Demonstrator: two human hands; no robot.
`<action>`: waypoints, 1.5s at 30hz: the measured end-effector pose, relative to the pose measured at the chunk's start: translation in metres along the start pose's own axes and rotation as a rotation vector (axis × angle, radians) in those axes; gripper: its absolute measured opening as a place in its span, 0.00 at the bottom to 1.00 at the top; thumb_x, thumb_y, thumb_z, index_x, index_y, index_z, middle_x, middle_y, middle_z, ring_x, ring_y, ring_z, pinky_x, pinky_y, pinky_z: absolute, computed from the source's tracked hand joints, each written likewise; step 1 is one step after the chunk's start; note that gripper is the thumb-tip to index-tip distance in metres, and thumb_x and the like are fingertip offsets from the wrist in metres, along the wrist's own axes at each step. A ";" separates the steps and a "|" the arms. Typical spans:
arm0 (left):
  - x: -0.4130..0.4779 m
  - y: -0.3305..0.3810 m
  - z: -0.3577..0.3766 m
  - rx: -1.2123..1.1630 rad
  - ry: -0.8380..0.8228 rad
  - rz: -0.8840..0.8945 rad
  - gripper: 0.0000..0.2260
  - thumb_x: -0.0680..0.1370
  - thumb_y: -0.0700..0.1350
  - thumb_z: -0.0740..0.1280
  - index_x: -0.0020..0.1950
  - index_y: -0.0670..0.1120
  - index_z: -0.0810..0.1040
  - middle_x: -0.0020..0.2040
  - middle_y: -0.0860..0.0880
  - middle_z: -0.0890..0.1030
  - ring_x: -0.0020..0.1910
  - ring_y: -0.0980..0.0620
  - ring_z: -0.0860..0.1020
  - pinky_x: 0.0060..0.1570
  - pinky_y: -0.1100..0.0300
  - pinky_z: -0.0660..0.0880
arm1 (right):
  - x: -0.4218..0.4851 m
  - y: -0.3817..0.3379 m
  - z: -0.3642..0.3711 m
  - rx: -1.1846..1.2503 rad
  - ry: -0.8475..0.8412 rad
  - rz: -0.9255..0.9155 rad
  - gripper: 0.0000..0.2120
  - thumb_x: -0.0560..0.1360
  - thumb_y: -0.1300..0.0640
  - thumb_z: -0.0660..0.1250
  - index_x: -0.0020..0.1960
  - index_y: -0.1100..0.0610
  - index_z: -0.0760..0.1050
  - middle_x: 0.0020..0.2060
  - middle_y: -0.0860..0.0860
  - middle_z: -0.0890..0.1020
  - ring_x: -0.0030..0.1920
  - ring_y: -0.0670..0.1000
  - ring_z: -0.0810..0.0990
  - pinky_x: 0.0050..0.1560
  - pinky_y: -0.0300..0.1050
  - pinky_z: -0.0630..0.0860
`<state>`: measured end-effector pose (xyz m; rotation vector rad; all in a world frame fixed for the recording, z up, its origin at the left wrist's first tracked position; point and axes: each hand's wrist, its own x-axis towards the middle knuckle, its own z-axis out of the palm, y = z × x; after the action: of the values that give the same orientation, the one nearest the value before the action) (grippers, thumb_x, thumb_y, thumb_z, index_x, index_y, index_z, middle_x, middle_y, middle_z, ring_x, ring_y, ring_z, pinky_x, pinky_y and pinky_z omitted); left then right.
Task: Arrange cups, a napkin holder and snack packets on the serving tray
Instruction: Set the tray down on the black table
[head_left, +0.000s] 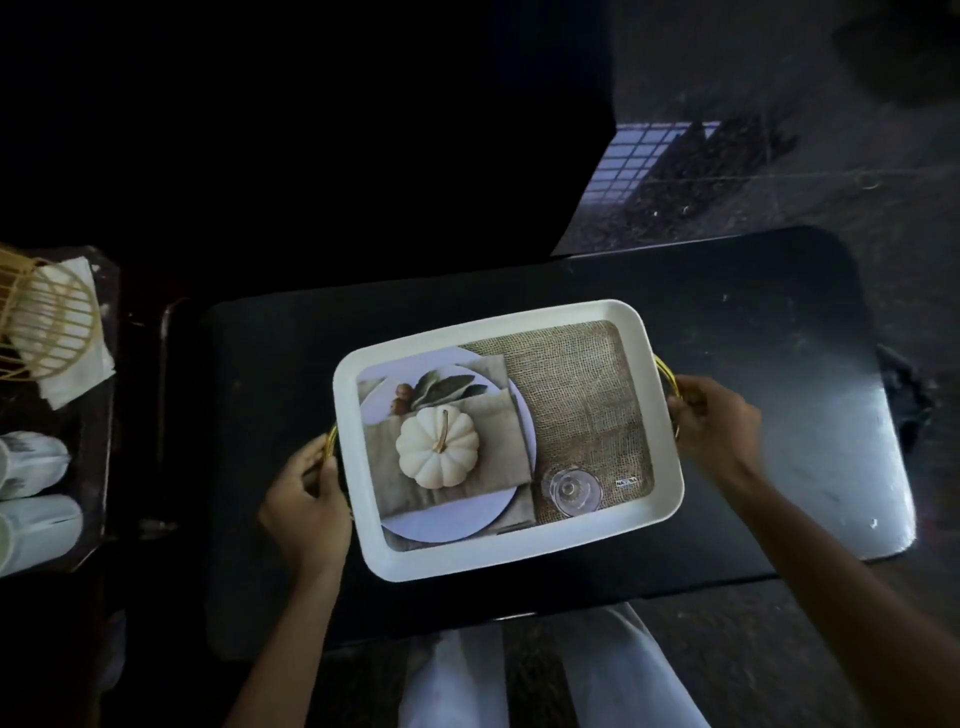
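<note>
Both hands grip the serving tray (506, 564) by its gold handles: my left hand (304, 506) is closed on the handle at 9 o'clock, my right hand (714, 428) on the one at 3 o'clock. It sits at the centre of the dark table (779, 332), tilted slightly anticlockwise, and carries nothing; the pumpkin and glass on it are printed decoration. Step in hand: positioning the tray before loading. The napkin holder (44, 317), a gold wire frame with white napkins, lies at 9 o'clock on a side surface, with the white cups (36, 488) below it at about 8 o'clock, apparently on their sides, though the light is poor. No snack packets are visible. Next move: release one handle and reach left for a cup.
</note>
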<state>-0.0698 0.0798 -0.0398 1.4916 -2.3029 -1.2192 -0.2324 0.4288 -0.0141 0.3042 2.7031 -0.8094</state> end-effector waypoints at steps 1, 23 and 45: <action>-0.003 0.002 0.006 0.002 -0.003 -0.007 0.13 0.80 0.36 0.67 0.61 0.46 0.83 0.53 0.47 0.86 0.49 0.52 0.82 0.49 0.61 0.75 | 0.000 0.005 -0.004 0.003 0.001 0.010 0.09 0.78 0.63 0.67 0.57 0.61 0.82 0.47 0.57 0.86 0.41 0.51 0.79 0.49 0.40 0.72; -0.005 0.022 0.057 0.080 -0.068 0.002 0.13 0.80 0.34 0.66 0.61 0.44 0.83 0.53 0.48 0.85 0.48 0.53 0.82 0.46 0.63 0.76 | 0.013 0.045 -0.013 -0.017 -0.056 0.101 0.10 0.79 0.63 0.66 0.58 0.61 0.81 0.48 0.59 0.86 0.40 0.50 0.77 0.48 0.39 0.68; -0.043 0.008 0.010 0.157 -0.031 0.056 0.14 0.82 0.41 0.66 0.67 0.44 0.79 0.63 0.45 0.80 0.52 0.55 0.79 0.40 0.80 0.70 | 0.011 0.037 -0.014 -0.105 0.074 -0.115 0.15 0.80 0.53 0.62 0.54 0.64 0.77 0.50 0.67 0.80 0.48 0.58 0.75 0.48 0.51 0.70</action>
<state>-0.0586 0.1218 -0.0278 1.4532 -2.4947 -1.0779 -0.2350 0.4679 -0.0251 0.1589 2.8424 -0.6959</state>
